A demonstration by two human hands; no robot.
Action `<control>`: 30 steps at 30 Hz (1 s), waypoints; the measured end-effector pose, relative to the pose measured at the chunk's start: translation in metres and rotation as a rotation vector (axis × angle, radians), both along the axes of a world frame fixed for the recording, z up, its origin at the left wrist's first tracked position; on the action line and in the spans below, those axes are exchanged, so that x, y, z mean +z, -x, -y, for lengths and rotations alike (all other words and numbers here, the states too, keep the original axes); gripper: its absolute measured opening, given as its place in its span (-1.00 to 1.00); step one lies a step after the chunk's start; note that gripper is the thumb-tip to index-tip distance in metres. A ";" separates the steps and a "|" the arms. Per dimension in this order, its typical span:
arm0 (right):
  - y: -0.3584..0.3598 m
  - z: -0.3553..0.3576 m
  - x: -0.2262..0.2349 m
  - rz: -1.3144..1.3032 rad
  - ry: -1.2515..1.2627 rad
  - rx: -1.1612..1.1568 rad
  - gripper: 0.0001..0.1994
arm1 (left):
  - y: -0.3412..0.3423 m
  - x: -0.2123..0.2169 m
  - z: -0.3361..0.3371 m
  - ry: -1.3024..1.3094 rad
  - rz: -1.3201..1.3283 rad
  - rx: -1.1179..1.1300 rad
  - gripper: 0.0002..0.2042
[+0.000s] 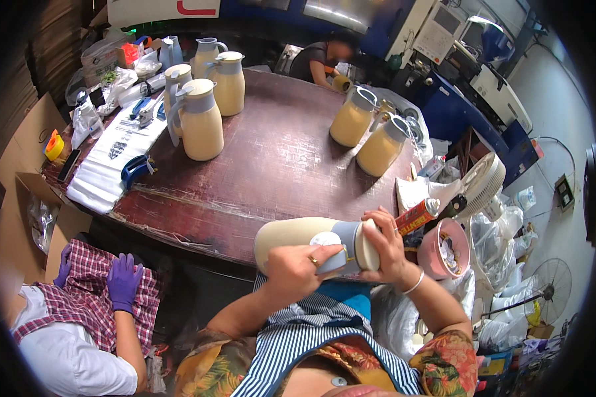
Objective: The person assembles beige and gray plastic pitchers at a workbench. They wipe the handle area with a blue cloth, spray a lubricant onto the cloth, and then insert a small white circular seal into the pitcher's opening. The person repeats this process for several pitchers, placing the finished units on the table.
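A cream jug [291, 239] with a grey collar lies on its side in front of me, held over the table's near edge. My left hand [298, 270] grips the grey collar and handle area from below, a ring on one finger. My right hand [385, 246] wraps the lid end of the jug, a bangle on the wrist. Both forearms come up from my striped apron.
Several more cream jugs [202, 119] [380, 147] stand on the dark wooden table [271, 172]. White printed bags [116, 155] lie at its left. A pink tub [444, 248] and a spray can [416, 216] sit at right. A person in purple gloves [123, 281] sits lower left; another person [321, 59] works across.
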State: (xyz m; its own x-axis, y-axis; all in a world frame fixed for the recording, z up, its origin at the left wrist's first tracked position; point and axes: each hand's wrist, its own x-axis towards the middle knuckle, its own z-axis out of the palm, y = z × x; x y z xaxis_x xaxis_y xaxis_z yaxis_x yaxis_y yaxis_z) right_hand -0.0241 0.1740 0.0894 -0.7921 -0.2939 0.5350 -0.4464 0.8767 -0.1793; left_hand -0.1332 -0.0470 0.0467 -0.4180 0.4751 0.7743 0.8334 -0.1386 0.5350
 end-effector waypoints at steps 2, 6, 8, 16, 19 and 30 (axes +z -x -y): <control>0.005 0.022 -0.020 -0.035 0.294 -0.270 -0.30 | -0.015 0.001 -0.012 -0.004 -0.055 0.139 -0.53; 0.021 0.042 -0.037 0.031 0.582 -0.600 -0.36 | -0.020 -0.012 -0.031 0.063 -0.187 0.297 -0.59; 0.011 0.046 -0.027 0.139 0.557 -0.607 -0.23 | -0.003 -0.016 -0.020 0.077 -0.142 0.198 -0.61; -0.006 0.042 0.053 -0.042 -0.517 0.542 -0.52 | 0.054 0.017 0.045 0.263 0.475 -0.619 -0.61; -0.002 0.056 0.058 -0.032 -0.429 0.647 -0.56 | 0.039 0.012 0.035 0.232 0.390 -0.622 -0.66; 0.021 0.051 0.035 0.025 0.055 -0.174 -0.35 | -0.024 -0.002 -0.002 -0.077 0.071 0.302 -0.59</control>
State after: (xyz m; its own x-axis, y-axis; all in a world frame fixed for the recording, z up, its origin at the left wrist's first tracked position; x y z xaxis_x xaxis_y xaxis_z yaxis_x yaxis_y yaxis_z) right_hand -0.0455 0.1234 0.1240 -0.8418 -0.1222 0.5258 -0.2834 0.9290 -0.2378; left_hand -0.1087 -0.0451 0.0445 -0.5852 0.2628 0.7671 0.8042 0.0673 0.5905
